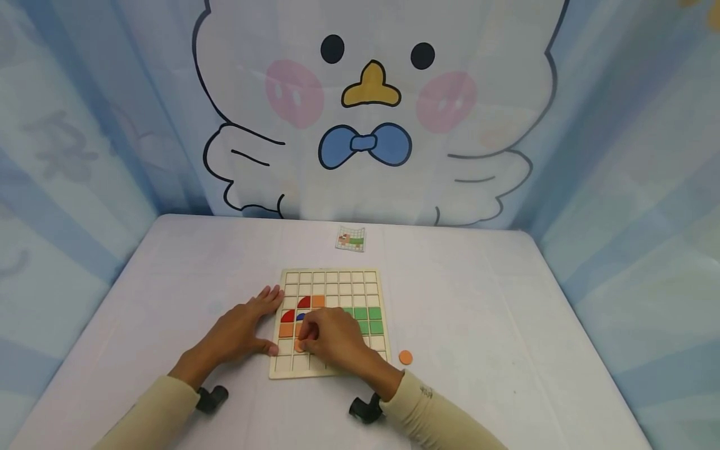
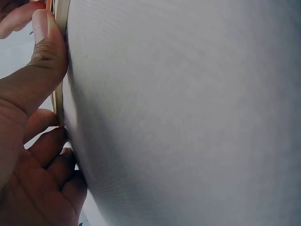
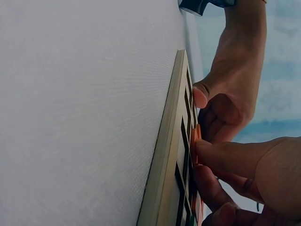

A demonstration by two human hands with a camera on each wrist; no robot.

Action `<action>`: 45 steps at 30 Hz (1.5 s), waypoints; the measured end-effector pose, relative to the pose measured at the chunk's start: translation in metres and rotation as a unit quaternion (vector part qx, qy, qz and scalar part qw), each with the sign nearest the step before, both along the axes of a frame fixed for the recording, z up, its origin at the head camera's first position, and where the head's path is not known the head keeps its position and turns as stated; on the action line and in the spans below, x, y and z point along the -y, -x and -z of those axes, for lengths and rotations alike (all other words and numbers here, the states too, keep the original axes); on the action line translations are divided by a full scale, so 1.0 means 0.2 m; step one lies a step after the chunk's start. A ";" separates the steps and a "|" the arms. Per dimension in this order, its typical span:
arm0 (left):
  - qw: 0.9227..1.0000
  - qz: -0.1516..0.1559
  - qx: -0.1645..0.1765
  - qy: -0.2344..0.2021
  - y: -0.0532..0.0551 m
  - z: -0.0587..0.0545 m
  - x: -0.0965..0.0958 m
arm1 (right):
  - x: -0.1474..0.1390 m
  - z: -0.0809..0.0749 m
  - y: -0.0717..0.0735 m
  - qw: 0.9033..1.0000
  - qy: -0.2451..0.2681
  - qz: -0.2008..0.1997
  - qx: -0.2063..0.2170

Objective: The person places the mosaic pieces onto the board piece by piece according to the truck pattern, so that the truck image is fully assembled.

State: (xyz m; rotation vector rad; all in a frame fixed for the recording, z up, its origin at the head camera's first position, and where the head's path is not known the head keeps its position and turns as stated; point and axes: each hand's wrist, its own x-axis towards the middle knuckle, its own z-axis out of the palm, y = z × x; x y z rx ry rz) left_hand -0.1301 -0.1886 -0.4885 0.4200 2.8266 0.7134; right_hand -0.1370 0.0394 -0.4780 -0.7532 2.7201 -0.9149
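A wooden grid board (image 1: 329,369) lies on the table, with red quarter-round pieces (image 1: 288,316), orange squares (image 1: 318,301), green squares (image 1: 375,327) and a blue piece (image 1: 300,317) in its cells. My left hand (image 1: 239,328) lies at the board's left edge, fingers extended and thumb touching the rim near the lower corner. Over the lower left cells, my right hand (image 1: 334,337) pinches an orange round piece (image 1: 300,345) between thumb and finger. In the right wrist view this orange piece (image 3: 198,132) is right at the board's surface. My right hand hides the middle cells.
An orange disc (image 1: 405,357) lies on the white table just right of the board. Behind the board is a small card (image 1: 350,239) printed with a coloured grid pattern. A curtain with a cartoon bird (image 1: 371,187) hangs along the table's back edge.
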 end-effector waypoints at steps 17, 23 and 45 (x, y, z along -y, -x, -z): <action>1.000 -0.004 0.002 0.008 0.00 0.00 -0.01 | -0.26 -0.02 -0.03 0.997 0.059 0.043 0.016; 1.000 -0.005 0.001 0.006 0.00 0.00 -0.01 | -0.47 -0.04 -0.05 0.993 0.049 0.102 0.023; 1.000 -0.015 0.010 0.009 -0.01 -0.01 -0.02 | -0.81 0.00 -0.15 0.981 -0.023 0.186 0.040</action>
